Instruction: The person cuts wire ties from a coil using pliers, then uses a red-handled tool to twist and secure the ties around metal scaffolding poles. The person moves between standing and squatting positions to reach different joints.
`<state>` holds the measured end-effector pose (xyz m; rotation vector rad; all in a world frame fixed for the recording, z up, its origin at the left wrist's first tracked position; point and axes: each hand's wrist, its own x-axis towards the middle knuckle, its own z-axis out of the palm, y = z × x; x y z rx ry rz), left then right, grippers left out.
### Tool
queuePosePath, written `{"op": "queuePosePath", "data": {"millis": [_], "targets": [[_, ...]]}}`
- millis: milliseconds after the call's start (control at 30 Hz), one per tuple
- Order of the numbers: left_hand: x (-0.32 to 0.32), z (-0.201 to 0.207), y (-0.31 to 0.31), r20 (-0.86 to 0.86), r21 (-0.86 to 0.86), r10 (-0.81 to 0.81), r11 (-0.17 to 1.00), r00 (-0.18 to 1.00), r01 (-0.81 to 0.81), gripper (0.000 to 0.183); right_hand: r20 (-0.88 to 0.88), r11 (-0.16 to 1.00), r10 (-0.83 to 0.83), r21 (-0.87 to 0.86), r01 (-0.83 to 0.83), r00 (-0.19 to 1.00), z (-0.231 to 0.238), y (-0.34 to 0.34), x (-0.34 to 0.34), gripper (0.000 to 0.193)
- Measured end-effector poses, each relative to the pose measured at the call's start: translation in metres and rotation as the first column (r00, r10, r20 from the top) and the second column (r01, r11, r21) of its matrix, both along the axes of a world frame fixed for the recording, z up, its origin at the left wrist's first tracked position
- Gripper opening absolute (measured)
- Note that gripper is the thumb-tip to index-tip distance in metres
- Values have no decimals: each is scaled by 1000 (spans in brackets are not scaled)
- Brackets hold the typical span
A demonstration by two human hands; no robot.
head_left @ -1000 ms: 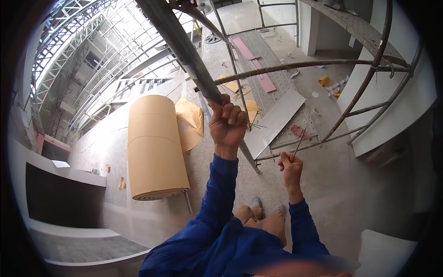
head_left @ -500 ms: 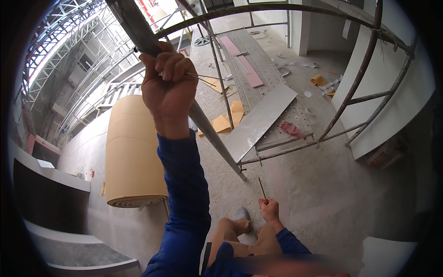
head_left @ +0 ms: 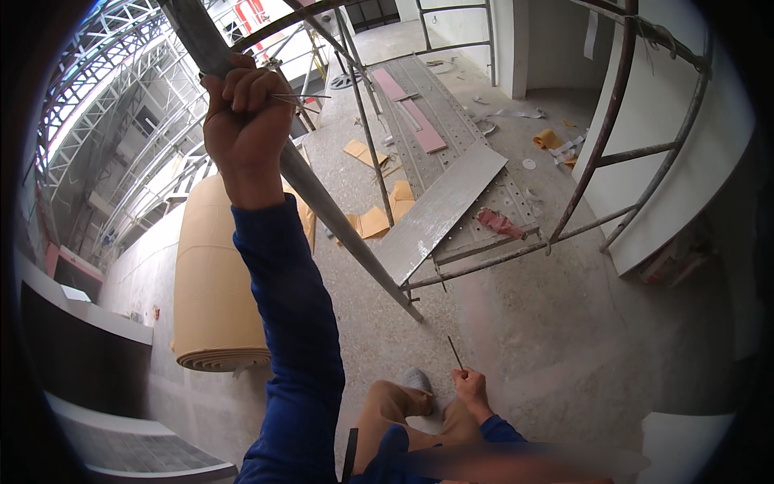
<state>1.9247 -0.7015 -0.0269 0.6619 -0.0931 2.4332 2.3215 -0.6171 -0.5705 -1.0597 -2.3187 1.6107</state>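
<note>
My left hand [head_left: 250,125] is raised at the upper left, its fingers curled closed against a grey metal scaffold pole [head_left: 343,226]. Thin metal wires [head_left: 305,98] stick out of that fist toward the right. Whether the fingers also grip the pole is hard to tell. Low in front of my body, my right hand [head_left: 472,390] is closed around a thin dark metal rod [head_left: 455,352]. The rod's tip points up and slightly left, apart from the scaffold; its lower end is hidden in the fist.
A big tan foam roll [head_left: 214,282] lies left of my left arm. Ahead, a scaffold frame [head_left: 592,161] surrounds a perforated metal plank [head_left: 451,121] bearing pink strips [head_left: 419,125], a silver board [head_left: 443,214] and a crumpled red piece [head_left: 500,223]. Tan scraps [head_left: 375,222] litter the floor.
The view has shifted, so the scaffold and plank sit further left in the picture. My left hand stays up at the pole with the wires. My right hand still holds the rod low down.
</note>
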Motion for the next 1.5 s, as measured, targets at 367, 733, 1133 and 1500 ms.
{"op": "queuePosePath", "data": {"millis": [367,733,1133,1500], "targets": [[-1,-2,-3,53,-32,30,999,998,-28,40,-446,931,-153,-364,-23,882,165,63,-72,62],[24,11,4,271,-72,98,994,957,-82,43,-676,900,401,417,-128,618,516,114,-281,19],[36,18,5,407,-230,248,959,879,-164,50,-515,755,650,527,-392,559,568,126,-340,18],[46,28,10,410,-363,425,888,807,-283,48,-470,634,773,602,-486,425,583,141,-371,17]]}}
